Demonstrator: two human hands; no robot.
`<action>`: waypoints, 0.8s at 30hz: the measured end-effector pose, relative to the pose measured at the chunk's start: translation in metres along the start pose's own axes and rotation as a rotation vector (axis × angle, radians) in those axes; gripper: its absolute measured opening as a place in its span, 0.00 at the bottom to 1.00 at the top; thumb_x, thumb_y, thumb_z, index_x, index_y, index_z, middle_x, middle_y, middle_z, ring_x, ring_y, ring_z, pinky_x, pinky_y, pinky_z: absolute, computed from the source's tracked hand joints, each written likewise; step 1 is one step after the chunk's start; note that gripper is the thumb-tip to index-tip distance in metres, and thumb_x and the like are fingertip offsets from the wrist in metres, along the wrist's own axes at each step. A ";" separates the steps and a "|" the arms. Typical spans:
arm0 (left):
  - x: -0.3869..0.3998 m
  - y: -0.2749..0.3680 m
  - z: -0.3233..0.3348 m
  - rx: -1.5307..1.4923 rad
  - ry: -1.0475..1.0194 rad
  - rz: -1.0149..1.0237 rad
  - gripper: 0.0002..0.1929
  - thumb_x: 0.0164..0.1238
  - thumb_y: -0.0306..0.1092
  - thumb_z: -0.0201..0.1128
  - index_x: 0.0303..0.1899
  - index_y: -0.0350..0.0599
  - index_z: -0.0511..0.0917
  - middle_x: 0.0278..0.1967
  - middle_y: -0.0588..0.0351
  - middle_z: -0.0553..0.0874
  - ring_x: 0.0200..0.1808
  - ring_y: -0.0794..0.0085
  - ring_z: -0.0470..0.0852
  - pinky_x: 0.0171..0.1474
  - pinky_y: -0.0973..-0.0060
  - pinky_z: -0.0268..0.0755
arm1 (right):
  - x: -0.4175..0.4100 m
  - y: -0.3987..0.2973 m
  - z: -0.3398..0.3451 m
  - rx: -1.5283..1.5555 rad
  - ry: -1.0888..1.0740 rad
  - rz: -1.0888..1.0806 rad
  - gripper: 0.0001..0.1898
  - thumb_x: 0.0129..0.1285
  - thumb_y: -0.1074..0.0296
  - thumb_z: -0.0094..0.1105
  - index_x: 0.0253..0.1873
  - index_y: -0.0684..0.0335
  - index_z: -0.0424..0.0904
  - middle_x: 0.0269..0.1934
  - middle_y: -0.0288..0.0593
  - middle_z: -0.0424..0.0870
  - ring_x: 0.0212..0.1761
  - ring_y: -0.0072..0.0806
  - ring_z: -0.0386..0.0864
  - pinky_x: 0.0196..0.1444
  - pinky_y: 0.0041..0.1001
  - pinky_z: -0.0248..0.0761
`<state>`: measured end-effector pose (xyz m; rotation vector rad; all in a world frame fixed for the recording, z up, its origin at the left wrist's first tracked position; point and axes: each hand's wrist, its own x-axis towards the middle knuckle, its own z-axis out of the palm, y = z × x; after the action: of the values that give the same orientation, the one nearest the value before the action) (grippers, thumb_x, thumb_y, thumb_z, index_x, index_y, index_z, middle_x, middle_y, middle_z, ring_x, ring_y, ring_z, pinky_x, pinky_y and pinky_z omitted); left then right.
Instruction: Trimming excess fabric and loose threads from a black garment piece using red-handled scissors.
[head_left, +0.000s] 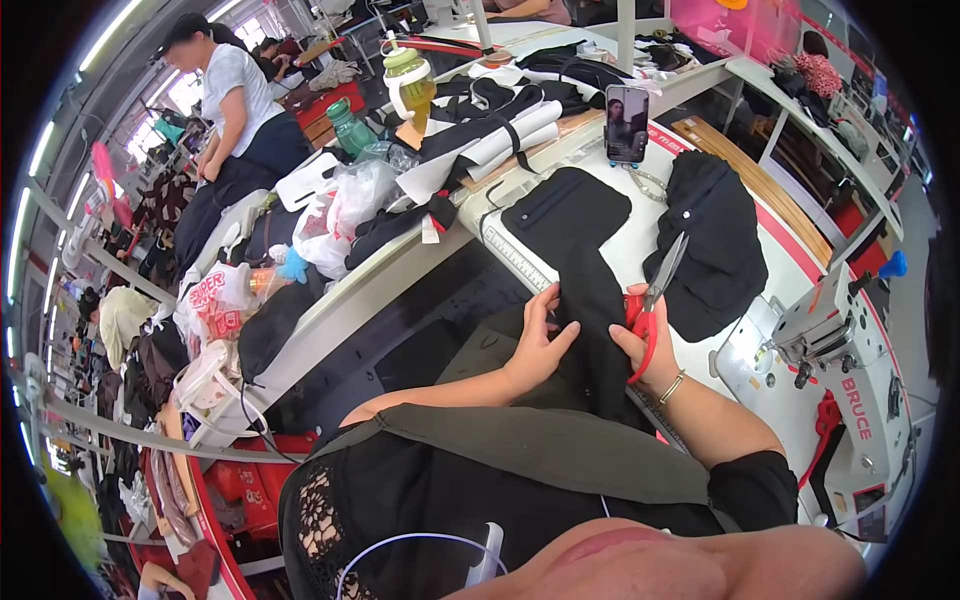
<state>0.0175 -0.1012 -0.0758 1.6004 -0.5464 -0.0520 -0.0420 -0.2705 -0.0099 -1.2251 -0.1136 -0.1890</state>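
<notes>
A black fabric piece (589, 281) with a long narrow part hangs from the sewing table over its front edge towards my lap. My left hand (541, 337) holds its left edge, thumb in front and fingers partly behind the cloth. Red-handled scissors (651, 311) sit in my right hand (651, 345), blades pointing up and away from me. My right thumb also touches the cloth's right edge. The wider end of the piece, with a slit-like pocket line, lies flat on the white tabletop (630, 225). A bunched black garment (709, 247) lies to the right.
An industrial sewing machine (832, 360) stands at the right. A phone (627, 124) is propped at the back of the table. A ruler strip (517, 259) runs along the edge. Bottles, plastic bags (341, 217) and cloth crowd the left bench. A person (240, 97) works beyond it.
</notes>
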 end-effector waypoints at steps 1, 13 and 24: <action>0.000 -0.003 -0.001 0.004 0.011 -0.016 0.34 0.64 0.35 0.61 0.67 0.41 0.53 0.59 0.48 0.60 0.58 0.66 0.64 0.55 0.74 0.64 | 0.000 0.000 0.001 0.007 -0.003 -0.003 0.27 0.55 0.88 0.54 0.58 0.58 0.60 0.47 0.39 0.70 0.49 0.25 0.70 0.52 0.23 0.65; -0.012 -0.009 -0.008 -0.775 0.020 -0.907 0.23 0.73 0.52 0.47 0.59 0.48 0.63 0.51 0.56 0.76 0.53 0.68 0.73 0.60 0.68 0.61 | 0.005 0.003 0.002 0.175 0.071 0.116 0.28 0.56 0.87 0.52 0.60 0.57 0.58 0.46 0.42 0.70 0.47 0.27 0.71 0.50 0.25 0.69; -0.019 0.008 -0.006 -1.206 -0.443 -0.857 0.28 0.75 0.47 0.39 0.68 0.40 0.54 0.68 0.49 0.62 0.70 0.60 0.58 0.71 0.60 0.46 | 0.005 0.009 -0.005 0.053 -0.012 0.130 0.29 0.55 0.84 0.55 0.61 0.58 0.57 0.46 0.43 0.73 0.48 0.26 0.73 0.51 0.27 0.70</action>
<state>0.0007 -0.0884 -0.0725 0.5035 -0.0410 -1.1708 -0.0353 -0.2724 -0.0188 -1.1766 -0.0493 -0.0652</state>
